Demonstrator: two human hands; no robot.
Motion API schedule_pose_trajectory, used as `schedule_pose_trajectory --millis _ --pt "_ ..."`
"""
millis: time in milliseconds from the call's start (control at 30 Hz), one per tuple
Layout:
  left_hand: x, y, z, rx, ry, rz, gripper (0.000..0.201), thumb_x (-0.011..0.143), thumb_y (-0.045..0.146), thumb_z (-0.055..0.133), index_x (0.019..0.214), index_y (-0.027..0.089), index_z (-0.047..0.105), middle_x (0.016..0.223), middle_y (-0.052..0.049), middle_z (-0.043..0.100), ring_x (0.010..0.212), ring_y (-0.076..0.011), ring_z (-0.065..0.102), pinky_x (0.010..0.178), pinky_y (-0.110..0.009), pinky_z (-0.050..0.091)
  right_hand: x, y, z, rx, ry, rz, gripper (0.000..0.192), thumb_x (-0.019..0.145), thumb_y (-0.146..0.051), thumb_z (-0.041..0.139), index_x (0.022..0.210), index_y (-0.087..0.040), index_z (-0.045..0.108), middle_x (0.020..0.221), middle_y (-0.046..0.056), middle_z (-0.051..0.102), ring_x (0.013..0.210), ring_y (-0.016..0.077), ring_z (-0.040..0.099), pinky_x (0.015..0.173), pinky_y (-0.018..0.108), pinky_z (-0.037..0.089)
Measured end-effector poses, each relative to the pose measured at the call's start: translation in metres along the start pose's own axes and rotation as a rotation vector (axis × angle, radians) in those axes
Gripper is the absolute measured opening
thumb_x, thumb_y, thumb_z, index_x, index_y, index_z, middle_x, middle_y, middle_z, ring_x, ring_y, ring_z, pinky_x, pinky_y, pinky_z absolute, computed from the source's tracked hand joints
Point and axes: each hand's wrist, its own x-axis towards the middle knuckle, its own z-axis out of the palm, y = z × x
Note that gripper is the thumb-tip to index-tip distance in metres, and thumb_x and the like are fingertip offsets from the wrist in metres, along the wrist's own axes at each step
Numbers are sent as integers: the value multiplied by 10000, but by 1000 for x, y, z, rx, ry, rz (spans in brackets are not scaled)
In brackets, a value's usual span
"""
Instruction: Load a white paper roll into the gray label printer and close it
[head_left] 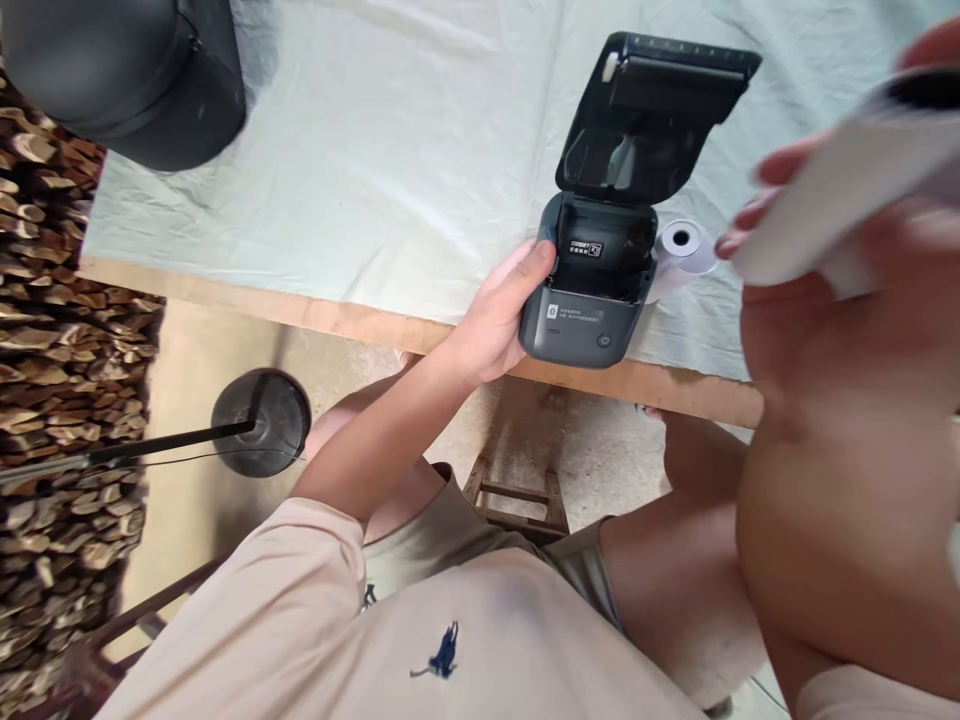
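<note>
We see the printer (592,290) sitting at the near edge of the worktop (390,325), on a pale cloth (360,160), lid (652,110) flipped up and back so the paper bay is open and empty-looking. Our left hand (499,320) grips the printer's left side, thumb hooked over the bay rim, fingers under/behind the body, not visible. Our right hand (840,190) is up close to the cam, right of the printer and well above it, blurred; it's closed on a white sheet or strip of paper (832,205), fingertips showing at the paper's left end. A paper roll (684,245) lies on the cloth just right of the printer, touching or nearly touching it, core hole facing us. Far left of the printer, at the worktop's back corner, a dark round case (127,70). Below the printer, off the worktop: a wooden stool (517,490), and left of that a round stand base (261,422) w/ a black pole.
</note>
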Motion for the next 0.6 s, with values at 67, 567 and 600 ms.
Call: schedule_pose_trajectory --millis 67,567,600 --pt "-1 -1 0 21 -5 31 290 935 473 535 1049 224 630 1152 -4 713 1309 -228 596 967 -324 604 -6 -12 18 -295 -142 -97 541 830 -292 520 1365 -363 489 1237 3 618 967 148 661 781 319 551" --pt "-3 1 0 86 -38 47 290 937 480 535 1075 235 609 1088 0 708 1182 -208 667 747 -243 592 -8 -3 33 -772 -235 -181 207 858 -182 483 947 -233 662 941 18 663 894 134 627 780 293 481" --pt "-2 1 -1 81 -17 31 313 939 501 518 1074 234 608 1087 -5 710 1197 -216 660 765 -258 599 -9 -4 34 -780 -215 -204 175 866 -208 491 880 -233 663 853 5 657 834 130 613 775 300 462"
